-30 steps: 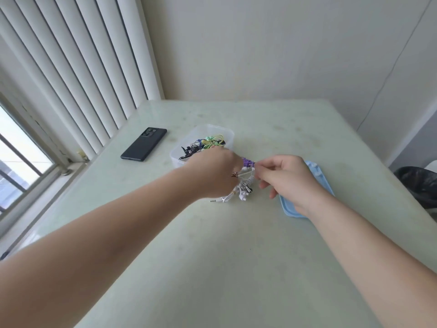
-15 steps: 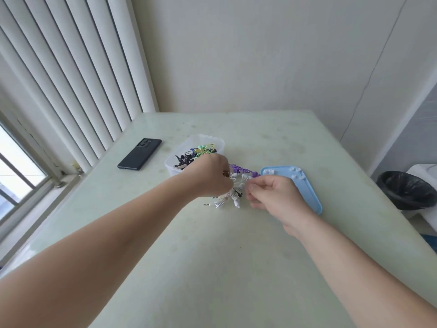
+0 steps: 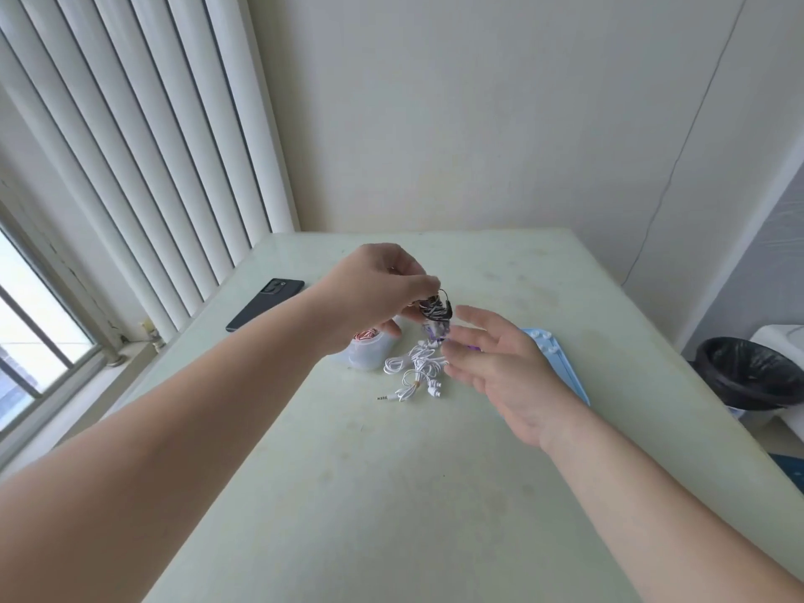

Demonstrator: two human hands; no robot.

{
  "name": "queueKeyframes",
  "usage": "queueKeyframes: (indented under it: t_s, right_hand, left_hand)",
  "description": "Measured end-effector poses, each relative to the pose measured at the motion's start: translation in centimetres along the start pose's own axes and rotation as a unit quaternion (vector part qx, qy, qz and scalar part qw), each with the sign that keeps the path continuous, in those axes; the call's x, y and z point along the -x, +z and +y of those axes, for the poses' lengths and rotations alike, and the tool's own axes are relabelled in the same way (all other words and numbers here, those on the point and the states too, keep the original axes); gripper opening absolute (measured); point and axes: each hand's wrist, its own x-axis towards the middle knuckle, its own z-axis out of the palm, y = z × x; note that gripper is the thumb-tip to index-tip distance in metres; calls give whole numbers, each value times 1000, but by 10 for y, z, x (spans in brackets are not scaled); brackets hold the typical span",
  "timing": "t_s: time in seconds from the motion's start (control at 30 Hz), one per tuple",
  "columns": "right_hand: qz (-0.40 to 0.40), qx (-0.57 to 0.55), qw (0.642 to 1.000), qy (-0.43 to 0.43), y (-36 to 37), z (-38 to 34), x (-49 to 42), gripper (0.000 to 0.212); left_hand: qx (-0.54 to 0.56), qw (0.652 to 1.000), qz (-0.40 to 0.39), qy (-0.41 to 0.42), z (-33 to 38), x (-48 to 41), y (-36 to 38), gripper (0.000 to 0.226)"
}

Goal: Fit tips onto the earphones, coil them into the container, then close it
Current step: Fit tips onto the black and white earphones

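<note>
Now my left grip (image 3: 383,280) pinches a dark tangled earphone bundle (image 3: 435,307) above the desk (image 3: 391,493); my right grip (image 3: 500,363) is loose, fingers straight, beside white earphones (image 3: 417,369).

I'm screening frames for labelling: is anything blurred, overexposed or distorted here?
Head view: the dark earphone bundle pinched by the left hand is motion-blurred; the white earphones on the table look sharp; the window is blown out; the wide-angle lens splays the blinds.
</note>
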Motion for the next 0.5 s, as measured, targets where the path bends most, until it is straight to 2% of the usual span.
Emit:
queueKeyframes:
  t_s: [0.1, 0.2, 0.4, 0.5]
  right_hand:
    - [-61, -116, 991, -4, -4, -5, 8, 48]
    - [-88, -135, 987, -7, -13, -9, 19, 44]
    - [-37, -140, 990, 5, -37, -3, 28, 28]
    - [-16, -111, 994, 5, -46, 2, 26, 24]
  left_hand:
    - [76, 997, -19, 2, -2, 5, 9, 16]
    - [169, 984, -51, -12, -11, 10, 20, 12]
    - [264, 957, -111, -47, -42, 18, 53, 33]
    - [272, 956, -99, -56, -57, 17, 68, 28]
